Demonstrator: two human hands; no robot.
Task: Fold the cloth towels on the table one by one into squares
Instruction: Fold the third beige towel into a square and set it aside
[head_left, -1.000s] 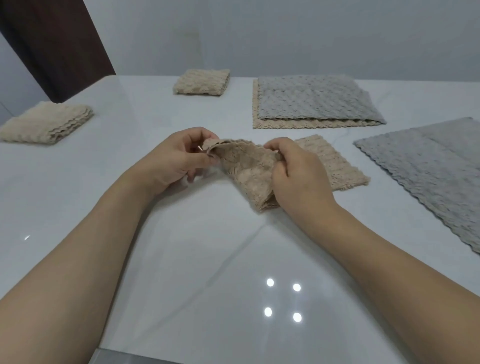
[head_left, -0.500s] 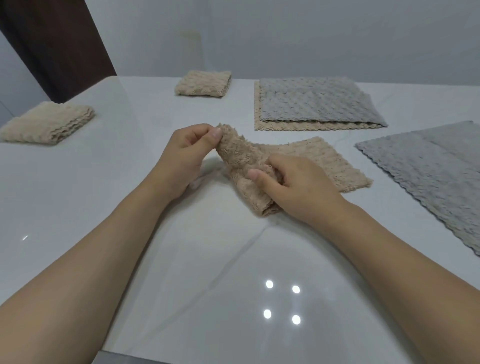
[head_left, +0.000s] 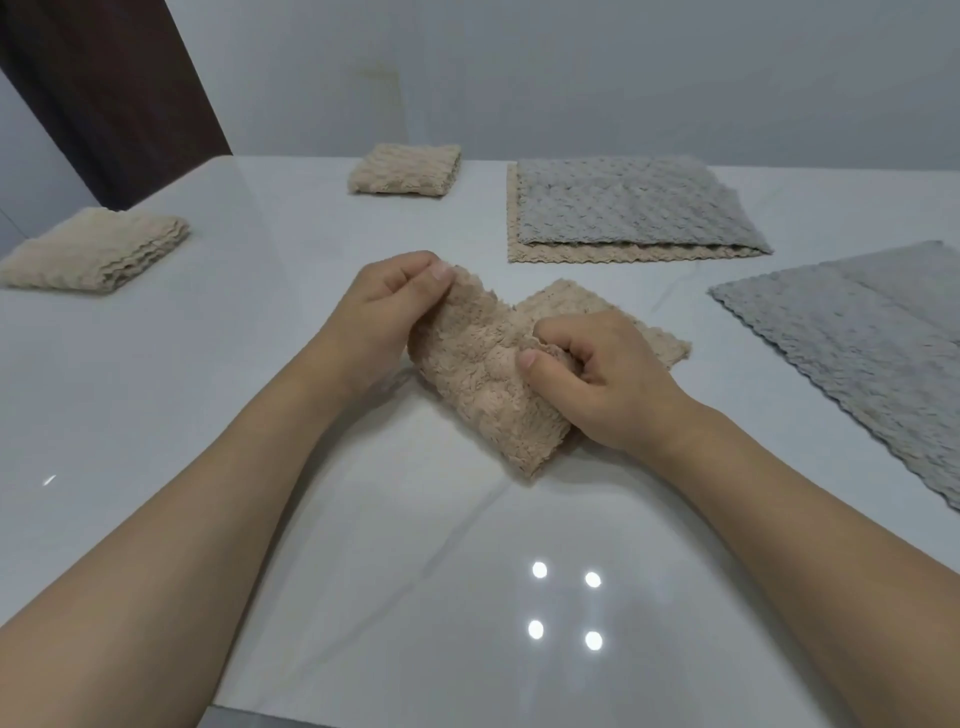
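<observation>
Middle of the white table (head_left: 260, 415): a beige towel (head_left: 483, 384), partly folded, bunched and lifted at its near-left end, far-right end lying flat on the tabletop. Left hand (head_left: 384, 317) at the towel's upper left corner, thumb and curled fingers pinching the edge. Right hand (head_left: 597, 379) on the towel's right side, fingers curled in, thumb pressed against the fabric, a fold of cloth pinched between them; part of the flat half hidden behind this hand.

Around it, well apart from the hands:
- Far left, a folded beige towel (head_left: 98, 249), a thick stack with wavy edges.
- Far centre, a smaller folded beige square (head_left: 405, 169).
- Far right of centre, a grey towel (head_left: 634, 208) lying flat on top of a flat beige towel (head_left: 571, 254), only the left and near borders of the beige showing.
- Right edge, a large grey towel (head_left: 857, 353) spread flat, running out of view.

Dark brown panel (head_left: 104, 93) behind the table's far-left corner, pale wall (head_left: 571, 67) behind. Four bright light spots (head_left: 563, 605) reflected in the glossy tabletop near the front, between the forearms.
</observation>
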